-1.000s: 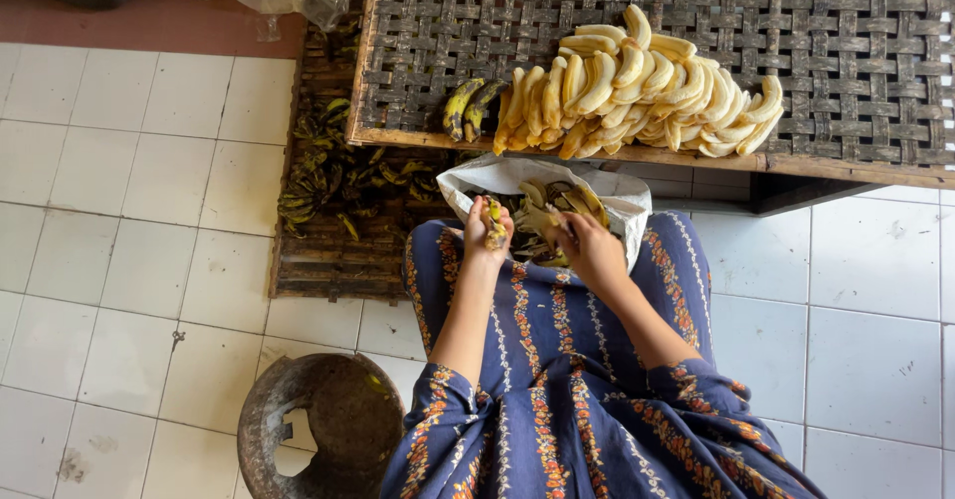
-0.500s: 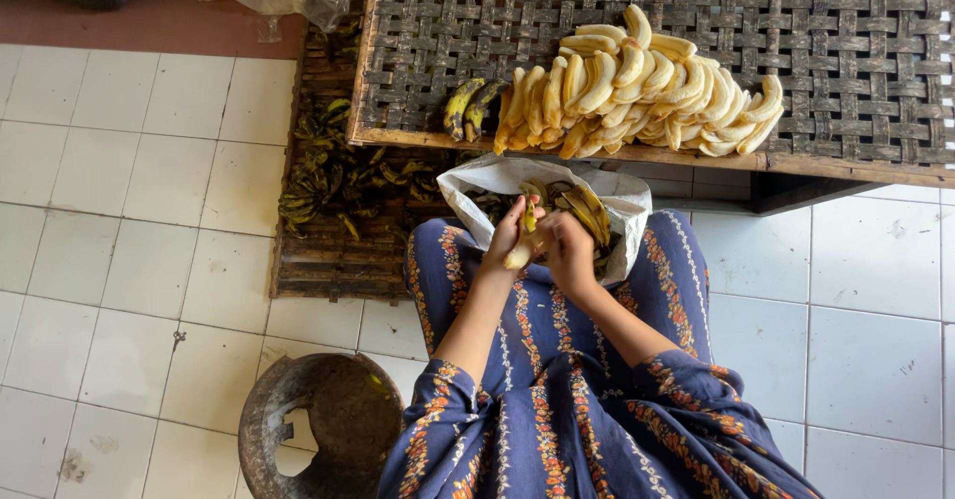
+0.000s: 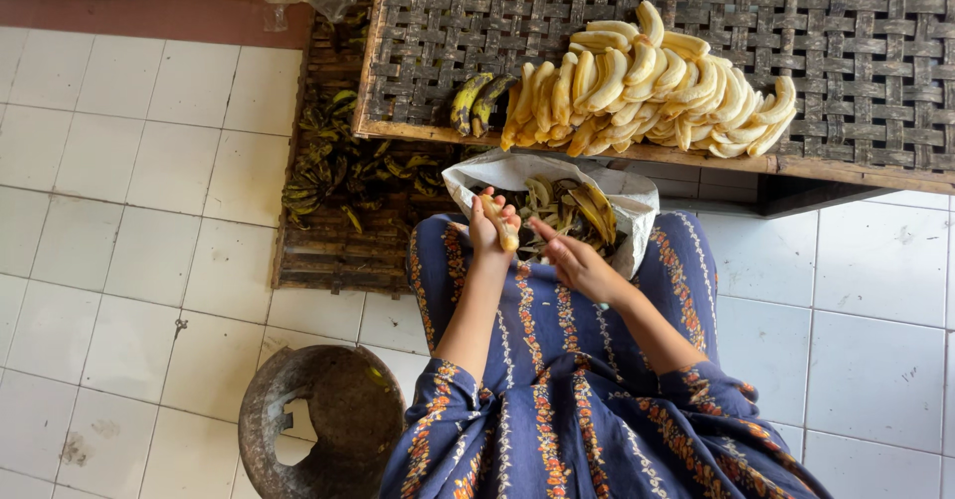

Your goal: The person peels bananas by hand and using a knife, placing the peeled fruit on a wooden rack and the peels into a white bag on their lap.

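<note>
left hand: grip closed round pale peeled banana
right hand: grip loose, fingers spread, holding nothing, near-right of banana
white plastic sack of peels: just far of hands

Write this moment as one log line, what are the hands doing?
left hand: holds peeled banana | right hand: open, beside it | bag: peels, on lap

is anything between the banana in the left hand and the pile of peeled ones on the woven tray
Nothing solid blocks it. The left hand holds the peeled banana over the lap, the right hand beside it. Only the open white bag of peels lies between it and the peeled pile on the woven tray.
</note>
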